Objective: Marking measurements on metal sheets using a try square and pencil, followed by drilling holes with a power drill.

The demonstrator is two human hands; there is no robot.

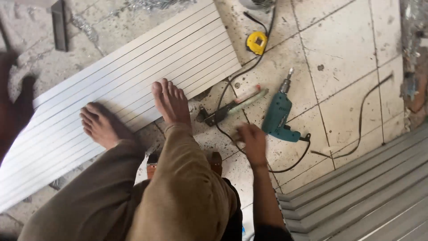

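- Right hand (252, 138), centre frame, blurred; fingers look loosely curled, holding nothing, just left of the teal drill (278, 118).
- Drill lies flat on the tiled floor (343, 53), bit toward the top of the frame, handle nearest the hand; best grip is at the handle, clear of the bit.
- Black cord (236, 80) loops under the hand; keep it from snagging.
- Caulking gun (232, 107) just left of the drill, yellow tape measure (257, 42) above.
- Left hand (15, 107), far left edge, dark and blurred; cannot tell its state.
- Both bare feet rest on the white slatted panel (133, 76), pinning it.
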